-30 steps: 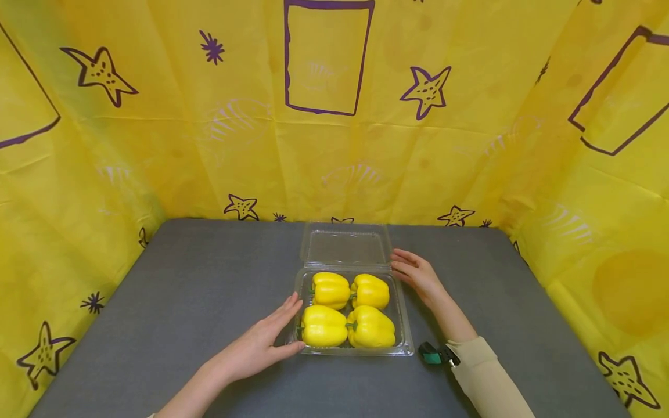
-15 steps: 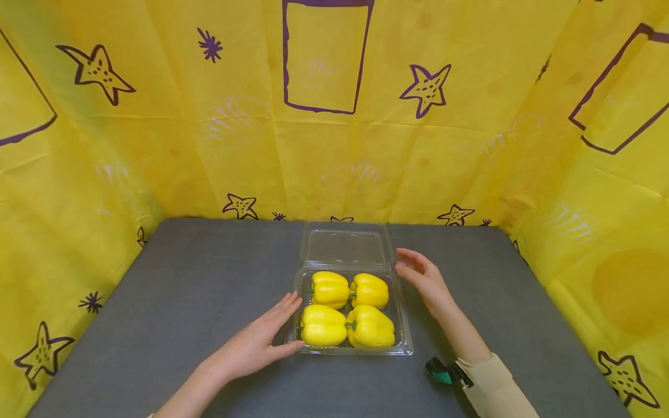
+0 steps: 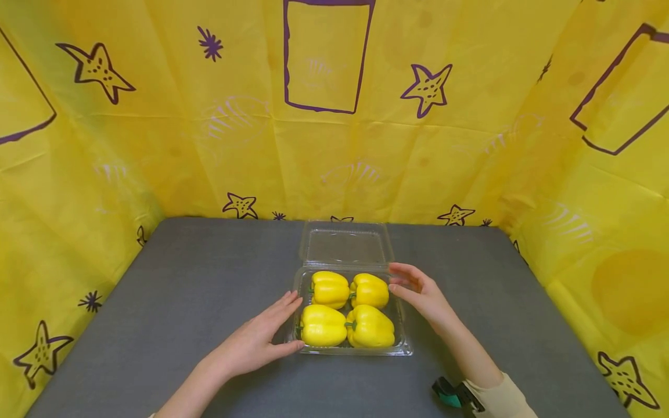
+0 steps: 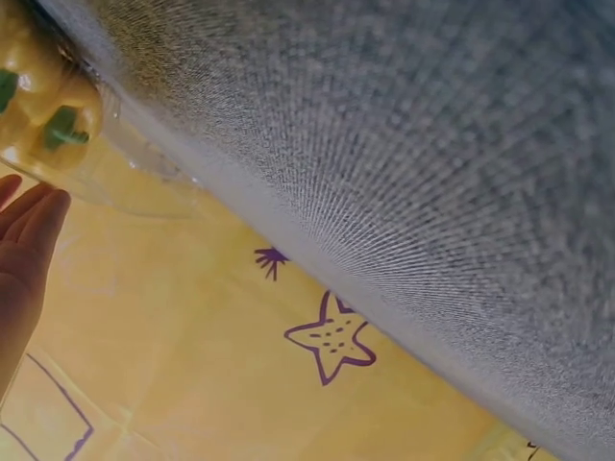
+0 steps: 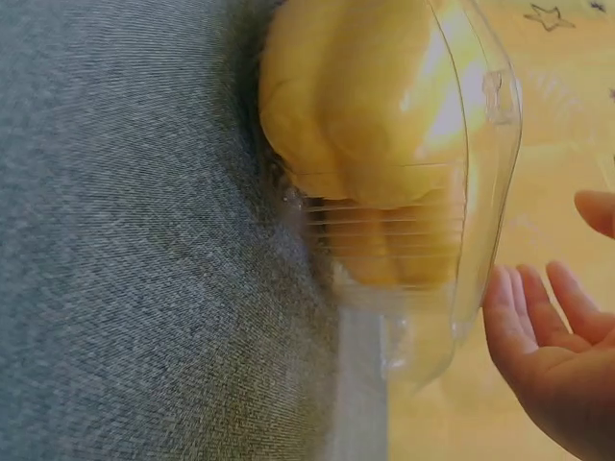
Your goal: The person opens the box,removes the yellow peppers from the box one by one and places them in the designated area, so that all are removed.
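Several yellow bell peppers (image 3: 323, 326) with green stems lie in a clear plastic clamshell box (image 3: 355, 350), also seen from the side in the right wrist view. Its lid (image 3: 347, 246) is folded back flat on the far side. At the box's left edge, my left hand (image 3: 257, 341) touches the rim with extended fingers and the thumb by the front left corner. My right hand (image 3: 425, 297) is at the right edge near the back, its fingers loosely bent at the rim and holding nothing. In the left wrist view, the fingers (image 4: 36, 226) are beside the box.
A dark grey table surface (image 3: 209, 273) lies under the box. Yellow cloth (image 3: 334, 157) printed with purple stars encloses the back and both sides. A black and green device (image 3: 449, 395) sits at my right sleeve cuff.
My right hand drew slightly away from the box to the right, then came back to the rim closer to me. The left hand and the peppers stay in place.
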Tool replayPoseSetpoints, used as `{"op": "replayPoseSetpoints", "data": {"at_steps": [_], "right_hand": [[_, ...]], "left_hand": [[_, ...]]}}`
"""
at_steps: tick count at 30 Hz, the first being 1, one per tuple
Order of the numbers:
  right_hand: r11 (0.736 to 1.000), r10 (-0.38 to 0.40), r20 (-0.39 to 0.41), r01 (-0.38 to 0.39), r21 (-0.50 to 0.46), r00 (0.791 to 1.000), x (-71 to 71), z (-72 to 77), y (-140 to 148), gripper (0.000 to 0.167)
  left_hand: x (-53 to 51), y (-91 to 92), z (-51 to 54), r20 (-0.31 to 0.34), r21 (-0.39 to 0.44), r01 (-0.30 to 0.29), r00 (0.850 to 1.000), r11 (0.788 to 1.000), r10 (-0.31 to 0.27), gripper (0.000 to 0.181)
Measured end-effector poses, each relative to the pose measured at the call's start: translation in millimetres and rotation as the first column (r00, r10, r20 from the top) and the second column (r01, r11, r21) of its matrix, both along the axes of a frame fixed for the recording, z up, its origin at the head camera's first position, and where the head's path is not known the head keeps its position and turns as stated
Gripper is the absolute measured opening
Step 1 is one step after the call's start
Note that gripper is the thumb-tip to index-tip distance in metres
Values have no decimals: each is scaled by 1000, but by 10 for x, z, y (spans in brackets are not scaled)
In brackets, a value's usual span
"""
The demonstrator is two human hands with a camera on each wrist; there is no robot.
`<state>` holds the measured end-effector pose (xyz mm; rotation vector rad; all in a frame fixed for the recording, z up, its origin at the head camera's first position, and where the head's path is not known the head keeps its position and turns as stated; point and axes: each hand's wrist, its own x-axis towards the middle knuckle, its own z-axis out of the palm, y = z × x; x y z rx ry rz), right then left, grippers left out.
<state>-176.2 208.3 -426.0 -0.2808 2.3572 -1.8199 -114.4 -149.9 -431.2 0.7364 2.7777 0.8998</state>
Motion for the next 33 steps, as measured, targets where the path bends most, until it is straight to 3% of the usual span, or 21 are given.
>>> {"op": "replayPoseSetpoints", "data": {"at_steps": [7,17,25,33], "right_hand": [[991,128,-58,-126,33,990,128,-3,5,50],[967,225,-143,-203,156,964,304,13,-72,55],[917,296,-260,-197,347,919,422,-12,-128,60],[880,315,-335,-142,453,888,473,-50,-173,62]], "left_hand": [[-9,8,-6,4,11,-18,1000,1000,18,86],[-62,64,2,2,4,-1,1000,1000,1,93],[-100,80,-12,10,-13,14,1000,1000,-13,98],[-110,76,-30,54,3,23,998,1000,-23,100]]}}
